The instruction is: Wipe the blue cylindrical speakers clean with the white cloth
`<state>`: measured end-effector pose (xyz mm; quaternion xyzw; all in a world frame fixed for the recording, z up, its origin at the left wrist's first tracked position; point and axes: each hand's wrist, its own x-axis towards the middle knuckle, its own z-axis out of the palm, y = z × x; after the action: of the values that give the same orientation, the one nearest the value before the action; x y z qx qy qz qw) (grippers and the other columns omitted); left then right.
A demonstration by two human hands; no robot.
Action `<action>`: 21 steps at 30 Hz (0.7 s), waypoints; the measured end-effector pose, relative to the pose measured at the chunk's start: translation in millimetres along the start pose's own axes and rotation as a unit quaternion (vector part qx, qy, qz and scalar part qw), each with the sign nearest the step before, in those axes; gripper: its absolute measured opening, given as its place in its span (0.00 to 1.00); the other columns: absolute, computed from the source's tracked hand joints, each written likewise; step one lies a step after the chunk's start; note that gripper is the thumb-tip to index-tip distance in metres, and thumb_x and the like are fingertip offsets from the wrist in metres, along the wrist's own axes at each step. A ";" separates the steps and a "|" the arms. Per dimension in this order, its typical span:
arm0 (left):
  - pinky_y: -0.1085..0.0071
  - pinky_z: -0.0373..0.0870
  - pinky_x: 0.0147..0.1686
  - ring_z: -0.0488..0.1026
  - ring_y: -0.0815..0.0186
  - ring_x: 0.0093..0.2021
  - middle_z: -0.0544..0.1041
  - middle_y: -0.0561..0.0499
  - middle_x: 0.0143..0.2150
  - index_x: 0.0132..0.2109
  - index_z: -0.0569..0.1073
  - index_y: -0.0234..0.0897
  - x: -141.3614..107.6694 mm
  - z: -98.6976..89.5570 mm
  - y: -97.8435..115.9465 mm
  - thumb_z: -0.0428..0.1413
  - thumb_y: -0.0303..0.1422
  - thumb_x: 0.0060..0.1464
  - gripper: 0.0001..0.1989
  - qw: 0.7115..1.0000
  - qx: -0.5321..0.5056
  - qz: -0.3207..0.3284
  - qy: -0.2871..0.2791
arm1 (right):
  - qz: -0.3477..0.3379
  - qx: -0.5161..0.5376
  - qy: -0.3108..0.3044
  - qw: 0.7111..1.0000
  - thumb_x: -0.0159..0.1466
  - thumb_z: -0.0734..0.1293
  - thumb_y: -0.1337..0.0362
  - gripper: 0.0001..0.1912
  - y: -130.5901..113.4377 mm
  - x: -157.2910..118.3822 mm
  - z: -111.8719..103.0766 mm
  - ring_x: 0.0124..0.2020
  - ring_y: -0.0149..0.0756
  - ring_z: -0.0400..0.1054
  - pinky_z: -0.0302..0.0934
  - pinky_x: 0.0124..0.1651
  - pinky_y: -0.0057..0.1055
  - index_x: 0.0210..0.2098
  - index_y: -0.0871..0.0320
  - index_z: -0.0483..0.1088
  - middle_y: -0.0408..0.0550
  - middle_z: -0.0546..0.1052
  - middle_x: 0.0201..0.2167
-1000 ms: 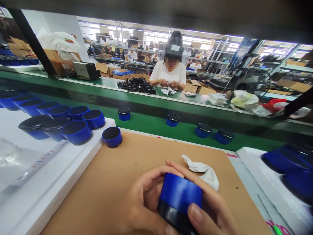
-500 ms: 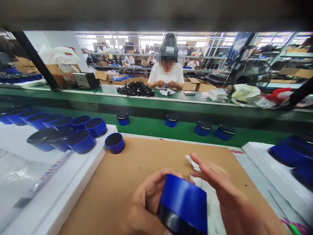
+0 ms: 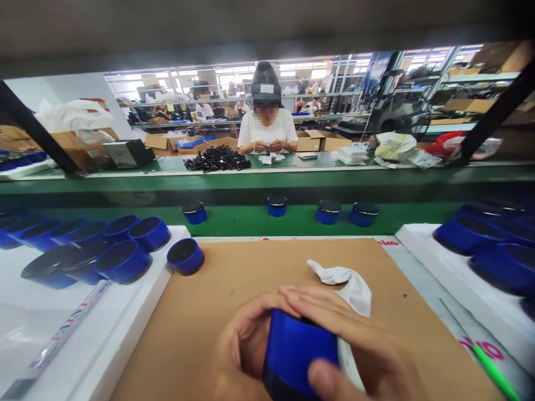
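Low over the brown cardboard, my left hand [image 3: 244, 345] is wrapped around a blue round housing [image 3: 303, 345] with a black band at its lower end. My right hand [image 3: 355, 340] closes on the same housing from the right, fingers across its top and thumb against its front. Just behind the right hand, a crumpled white cloth [image 3: 349, 278] lies on the cardboard, partly hidden by that hand. A similar blue housing [image 3: 186, 257] stands near the cardboard's far left corner.
White foam trays [image 3: 137, 328] at left and right [image 3: 413, 245] carry several blue housings. A paint marker [image 3: 71, 328] lies on the left tray. Several black-topped housings [image 3: 277, 206] stand on the green belt [image 3: 234, 223]. A green-handled tool [image 3: 493, 370] lies right. A co-worker [image 3: 267, 131] sits opposite.
My right hand has moved left from beside the blue housing and now grips it. More of the white cloth shows. The view has shifted slightly right.
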<state>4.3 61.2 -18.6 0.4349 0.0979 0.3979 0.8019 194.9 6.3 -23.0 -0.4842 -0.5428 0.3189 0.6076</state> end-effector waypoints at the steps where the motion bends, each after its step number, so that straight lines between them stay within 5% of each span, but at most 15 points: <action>1: 0.61 0.67 0.56 0.76 0.56 0.50 0.81 0.49 0.43 0.43 0.82 0.45 1.2 -0.3 0.7 0.70 0.34 0.40 0.19 1.000 0.004 -0.002 -0.004 | 0.025 0.029 -0.004 0.999 0.58 0.74 0.44 0.20 -0.1 -0.7 8.7 0.52 0.54 0.71 0.69 0.54 0.54 0.45 0.47 0.79 0.52 0.79 0.45; 5: 0.58 0.65 0.58 0.75 0.55 0.52 0.80 0.49 0.45 0.45 0.81 0.46 1.0 0.6 4.3 0.70 0.24 0.38 0.24 0.999 0.017 -0.028 -0.009 | 0.153 0.170 -0.058 0.972 0.63 0.70 0.45 0.18 1.0 -6.7 29.6 0.53 0.50 0.71 0.68 0.55 0.49 0.44 0.49 0.79 0.52 0.78 0.48; 7: 0.62 0.65 0.58 0.74 0.57 0.53 0.80 0.49 0.47 0.46 0.80 0.45 -1.3 0.4 4.9 0.74 0.26 0.30 0.31 1.000 0.004 -0.025 -0.011 | 0.192 0.233 -0.066 0.951 0.66 0.67 0.45 0.17 0.7 -2.0 25.9 0.54 0.46 0.70 0.67 0.57 0.42 0.44 0.48 0.79 0.50 0.76 0.51; 9: 0.65 0.66 0.56 0.75 0.60 0.52 0.79 0.51 0.50 0.47 0.79 0.46 -3.8 -0.2 5.1 0.74 0.35 0.34 0.28 0.999 -0.022 -0.025 -0.015 | 0.186 0.245 -0.043 0.951 0.67 0.63 0.43 0.19 -1.8 6.5 17.9 0.58 0.44 0.67 0.62 0.61 0.41 0.42 0.47 0.79 0.48 0.75 0.53; 12: 0.67 0.70 0.52 0.76 0.61 0.51 0.77 0.51 0.54 0.49 0.78 0.46 -6.0 -0.7 5.0 0.69 0.43 0.44 0.23 0.996 -0.067 -0.046 -0.030 | 0.082 0.112 -0.047 0.989 0.73 0.49 0.44 0.29 -8.4 13.3 13.0 0.63 0.46 0.61 0.49 0.68 0.52 0.46 0.43 0.78 0.45 0.73 0.55; 14: 0.71 0.69 0.52 0.76 0.61 0.52 0.78 0.52 0.53 0.48 0.78 0.46 -6.3 -0.5 4.4 0.73 0.34 0.36 0.28 0.994 -0.090 -0.060 -0.027 | -0.029 -0.011 -0.071 0.997 0.74 0.46 0.47 0.26 -11.8 9.7 19.3 0.66 0.44 0.57 0.43 0.71 0.53 0.56 0.38 0.71 0.38 0.67 0.61; 16: 0.74 0.67 0.54 0.74 0.62 0.55 0.80 0.53 0.51 0.47 0.78 0.46 -6.6 -0.3 4.2 0.75 0.25 0.26 0.36 0.993 -0.105 -0.049 -0.013 | -0.137 -0.122 -0.045 0.982 0.74 0.51 0.51 0.21 -12.6 2.0 30.8 0.68 0.40 0.51 0.41 0.72 0.43 0.64 0.36 0.59 0.30 0.57 0.67; 19: 0.72 0.68 0.54 0.73 0.61 0.57 0.78 0.53 0.54 0.49 0.76 0.47 -8.5 0.4 9.2 0.73 0.20 0.27 0.38 0.993 -0.100 -0.055 0.002 | -0.248 -0.286 0.025 0.925 0.74 0.54 0.56 0.26 -10.8 -8.6 45.3 0.70 0.36 0.41 0.32 0.71 0.32 0.69 0.34 0.45 0.28 0.46 0.70; 21: 0.71 0.70 0.52 0.73 0.60 0.57 0.76 0.54 0.56 0.50 0.75 0.48 -10.2 1.6 16.3 0.72 0.19 0.30 0.37 0.993 -0.070 -0.092 0.015 | -0.283 -0.333 0.045 0.899 0.74 0.56 0.52 0.25 -12.4 -12.9 46.9 0.70 0.37 0.40 0.31 0.71 0.32 0.68 0.30 0.48 0.29 0.45 0.71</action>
<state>-10.7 57.8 -7.0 0.3609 0.1210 0.3350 0.8619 145.1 1.9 -18.7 -0.4979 -0.7036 -0.0874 0.4994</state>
